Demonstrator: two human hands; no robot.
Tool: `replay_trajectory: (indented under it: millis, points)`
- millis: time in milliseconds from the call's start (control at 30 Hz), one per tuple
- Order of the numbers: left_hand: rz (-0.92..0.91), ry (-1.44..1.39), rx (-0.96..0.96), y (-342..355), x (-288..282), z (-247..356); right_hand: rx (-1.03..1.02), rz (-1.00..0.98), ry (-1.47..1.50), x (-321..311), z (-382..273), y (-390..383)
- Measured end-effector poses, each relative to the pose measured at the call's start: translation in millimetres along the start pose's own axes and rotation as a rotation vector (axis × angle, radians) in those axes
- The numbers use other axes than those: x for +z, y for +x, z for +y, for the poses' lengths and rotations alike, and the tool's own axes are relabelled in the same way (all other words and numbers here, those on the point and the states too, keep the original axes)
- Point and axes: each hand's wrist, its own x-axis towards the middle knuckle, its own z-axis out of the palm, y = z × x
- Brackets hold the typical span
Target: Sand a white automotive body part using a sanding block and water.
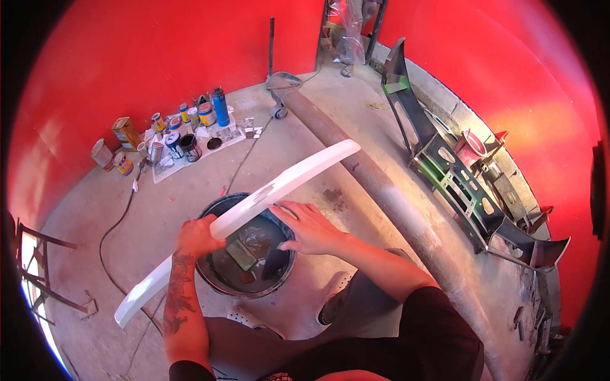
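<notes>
A long white curved trim piece (295, 176) slants across the view above a black bucket (289, 270). My left hand (198, 237) is closed around it near the bucket's left side. My right hand (311, 227) is over the bucket's right rim, fingers and thumb apart, with its fingertips at the trim piece's lower edge; whether they press on it I cannot tell. A darker patch shows on the white surface near those fingertips. Murky water (267, 238) fills part of the bucket, and a greenish rectangular block (241, 255) lies in it.
Paint cans (190, 147), a blue bottle (220, 106) and other containers stand on paper at the back left. A thick pipe (381, 193) runs along the floor to my right. Beyond it rests a dark bumper (454, 174). A cable (105, 235) crosses the floor at left.
</notes>
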Motion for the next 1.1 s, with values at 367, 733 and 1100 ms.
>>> replay_trajectory:
  millis: [367, 733, 1100]
  points:
    - [0.145, 0.180, 0.335, -13.1, -18.2, 61.7, -0.048, 0.046, -0.612, -70.4, 8.9, 4.0]
    - [0.597, 0.140, 0.251, -33.2, -54.0, 85.0, 0.334, 0.358, -0.529, -112.5, 24.1, -65.7]
    - [0.537, 0.062, 0.214, -32.6, -38.8, 55.4, 0.893, 0.853, -0.413, -193.3, 61.6, -100.4]
